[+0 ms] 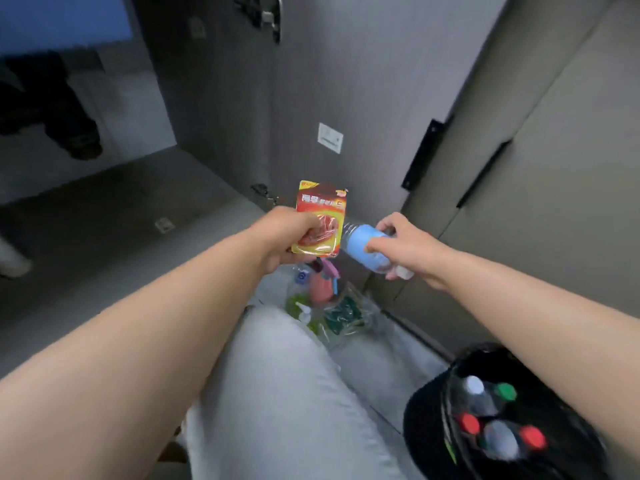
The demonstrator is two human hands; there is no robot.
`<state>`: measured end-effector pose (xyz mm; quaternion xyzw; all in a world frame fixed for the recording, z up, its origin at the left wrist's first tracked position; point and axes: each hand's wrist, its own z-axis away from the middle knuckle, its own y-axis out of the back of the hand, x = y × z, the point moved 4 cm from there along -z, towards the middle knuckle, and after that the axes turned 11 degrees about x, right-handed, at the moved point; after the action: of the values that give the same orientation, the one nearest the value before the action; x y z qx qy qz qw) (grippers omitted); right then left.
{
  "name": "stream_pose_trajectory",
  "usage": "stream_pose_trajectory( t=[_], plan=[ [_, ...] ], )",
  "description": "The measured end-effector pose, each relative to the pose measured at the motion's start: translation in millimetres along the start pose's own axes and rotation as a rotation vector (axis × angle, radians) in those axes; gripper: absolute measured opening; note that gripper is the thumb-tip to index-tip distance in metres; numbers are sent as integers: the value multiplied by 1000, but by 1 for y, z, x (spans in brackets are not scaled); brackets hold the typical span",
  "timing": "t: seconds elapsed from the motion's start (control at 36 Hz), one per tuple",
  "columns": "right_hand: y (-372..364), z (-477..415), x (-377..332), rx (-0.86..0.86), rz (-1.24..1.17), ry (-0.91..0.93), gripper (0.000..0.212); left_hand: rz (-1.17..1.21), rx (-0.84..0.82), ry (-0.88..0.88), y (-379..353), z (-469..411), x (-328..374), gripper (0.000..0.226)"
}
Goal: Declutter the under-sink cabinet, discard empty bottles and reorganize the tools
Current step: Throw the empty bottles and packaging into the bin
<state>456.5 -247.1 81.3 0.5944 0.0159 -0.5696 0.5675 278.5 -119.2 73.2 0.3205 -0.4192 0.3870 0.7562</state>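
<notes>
left hand grips red packet; right hand grips bottle.

We face a dark grey wall with a white socket plate, olive cabinet doors with black handles at right, grey floor beneath

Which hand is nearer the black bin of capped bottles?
Right. The right hand, gripping a blue-labelled bottle, is up and left of the bin; the left hand, holding a red packet, is farther left.
</notes>
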Motion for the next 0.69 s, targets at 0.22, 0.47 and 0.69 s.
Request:
stream_pose_trajectory(
  t=[0.22, 0.47, 0.69],
  plan=[
    [146, 102, 101, 115, 155, -59, 52, -138, -246, -73, -133, 89, 12, 19],
    [207, 160, 195, -20, 519, -160, 45, -283, -408, -177, -175, 121, -48, 24],
    [126, 153, 249, -242, 750, -232, 42, -393, -360, -187, -176, 115, -60, 32]
  ],
)
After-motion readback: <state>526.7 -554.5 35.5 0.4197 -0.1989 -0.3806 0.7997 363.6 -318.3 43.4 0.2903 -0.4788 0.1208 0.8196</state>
